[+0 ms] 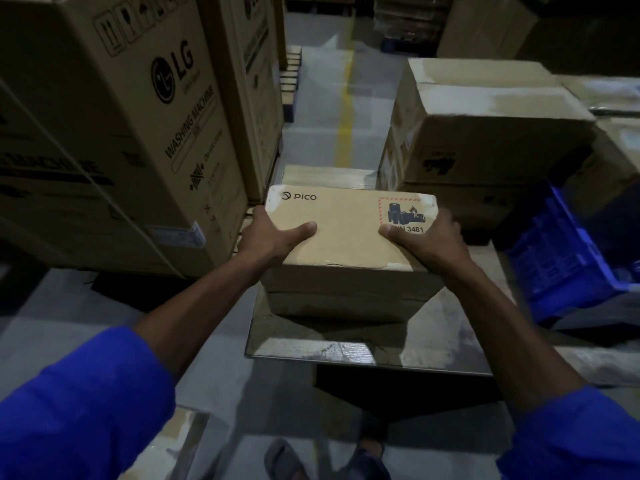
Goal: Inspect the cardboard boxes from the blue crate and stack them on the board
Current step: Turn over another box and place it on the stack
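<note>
1. The PICO box, a flat cardboard carton with a battery hazard label at its right end, sat on top of a low stack of boxes of the same kind, its edges roughly in line with those beneath, which suggested it was being squared up on the pile.
2. The left hand gripped the box's left end, thumb laid across the top face and the other fingers hidden round the side.
3. The right hand mirrored it on the right end, thumb on top just under the label. A grip at both ends probably served to keep the carton level while it was set down.
4. The stack rested on the board, a scuffed flat panel.
5. The blue crate stood to the right, near the board, within easy reach for the next box; its contents could not be seen.
6. Behind the stack stood larger taped cartons, and to the left a tall LG washing machine carton.
</note>
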Motion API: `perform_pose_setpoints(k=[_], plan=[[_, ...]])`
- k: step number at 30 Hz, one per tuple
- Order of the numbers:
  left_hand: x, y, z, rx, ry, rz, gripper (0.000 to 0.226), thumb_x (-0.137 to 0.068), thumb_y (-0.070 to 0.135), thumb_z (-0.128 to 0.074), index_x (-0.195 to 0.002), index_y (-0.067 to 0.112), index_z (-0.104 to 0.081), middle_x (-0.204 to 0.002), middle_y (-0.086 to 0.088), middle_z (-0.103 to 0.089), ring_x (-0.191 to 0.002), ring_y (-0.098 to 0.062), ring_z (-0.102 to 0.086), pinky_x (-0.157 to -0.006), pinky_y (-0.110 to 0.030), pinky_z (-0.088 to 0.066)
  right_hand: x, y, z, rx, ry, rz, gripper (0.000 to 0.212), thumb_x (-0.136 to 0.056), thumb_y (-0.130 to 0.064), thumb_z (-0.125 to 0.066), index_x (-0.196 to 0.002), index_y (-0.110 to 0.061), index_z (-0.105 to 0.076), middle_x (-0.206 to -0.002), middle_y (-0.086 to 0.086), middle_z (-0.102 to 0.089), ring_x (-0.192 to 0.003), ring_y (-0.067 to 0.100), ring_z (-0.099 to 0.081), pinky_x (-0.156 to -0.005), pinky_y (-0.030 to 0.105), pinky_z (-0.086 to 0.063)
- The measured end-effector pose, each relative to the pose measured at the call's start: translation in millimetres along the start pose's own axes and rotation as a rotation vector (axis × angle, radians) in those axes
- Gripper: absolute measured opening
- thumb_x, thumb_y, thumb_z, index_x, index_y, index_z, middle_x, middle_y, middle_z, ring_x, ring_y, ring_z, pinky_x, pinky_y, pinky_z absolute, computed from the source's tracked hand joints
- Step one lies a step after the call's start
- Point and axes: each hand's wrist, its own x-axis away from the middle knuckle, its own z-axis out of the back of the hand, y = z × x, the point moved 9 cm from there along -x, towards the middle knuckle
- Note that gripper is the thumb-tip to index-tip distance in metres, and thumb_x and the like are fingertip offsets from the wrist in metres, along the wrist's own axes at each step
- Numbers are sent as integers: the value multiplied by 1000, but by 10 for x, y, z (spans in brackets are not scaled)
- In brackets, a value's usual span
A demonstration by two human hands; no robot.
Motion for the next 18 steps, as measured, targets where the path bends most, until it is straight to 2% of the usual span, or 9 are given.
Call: perform_pose_setpoints(k=[4, 6, 8, 10, 11, 13, 15, 16, 18], plan=[[333, 183, 63, 74, -12, -51, 101, -51, 82, -83, -136, 37, -53, -123, 10, -70, -110, -16, -68, -91, -49, -59, -34, 178, 24, -192, -12, 36, 116, -46, -108, -52, -133, -31, -58, -119, -6, -73, -105, 19, -72, -90, 51, -60], [592, 314, 132, 97, -6, -84, 89, -67, 62, -87, -140, 29, -50, -125, 7, -67, -109, -14, -67, -89, -44, -59, 256, 26, 124, -316, 40, 41, 97, -67, -97, -54, -132, -26, -59, -117, -3, -74, -104, 19, -73, -91, 50, -60], [730, 318, 210, 167, 6, -109, 84, -75, 43, -88, -143, 22, -43, -124, 4, -63, -107, -12, -65, -89, -39, -57, 420, 35, 162, -451, 89, 56, 67, -89, -76, -54, -131, -24, -57, -116, 1, -73, -103, 21, -74, -90, 49, -61], [804, 240, 308, 238, 45, -81, 76, -74, 56, -80, -133, 23, -44, -122, 2, -64, -105, -12, -65, -89, -42, -58, 476, 130, 181, -532, 125, 63, 51, -100, -66, -48, -128, -23, -56, -114, 4, -73, -101, 24, -74, -86, 49, -61], [843, 199, 350, 265, 67, -45, 75, -73, 73, -73, -125, 26, -48, -120, -1, -66, -102, -15, -67, -89, -46, -59, 488, 177, 166, -567, 128, 55, 55, -101, -66, -45, -129, -21, -56, -114, 6, -72, -102, 25, -74, -85, 49, -61], [846, 86, 387, 275, 81, 32, 88, -64, 99, -51, -119, 30, -52, -118, -7, -69, -104, -25, -69, -90, -56, -58, 515, 239, 96, -607, 113, 19, 72, -93, -78, -43, -134, -19, -56, -119, 7, -71, -108, 25, -71, -88, 49, -59], [833, -11, 324, 305, 41, 77, 100, -64, 102, -44, -128, 25, -51, -122, -8, -68, -108, -27, -68, -90, -56, -58, 515, 342, -18, -619, 77, -12, 75, -88, -83, -42, -130, -23, -59, -124, 5, -70, -113, 23, -68, -93, 49, -55], [862, -16, 272, 315, 13, 93, 96, -72, 95, -49, -133, 21, -49, -125, -7, -65, -107, -24, -68, -88, -53, -59, 524, 390, -74, -617, 54, -28, 68, -92, -79, -42, -128, -24, -60, -126, 4, -69, -114, 23, -67, -93, 49, -54], [895, -47, 199, 254, -9, 109, 65, -94, 62, -60, -138, 17, -42, -126, -3, -57, -102, -17, -63, -79, -43, -60, 498, 524, -170, -574, 36, -76, 55, -100, -65, -49, -130, -21, -60, -132, 6, -65, -115, 24, -64, -95, 49, -54]])
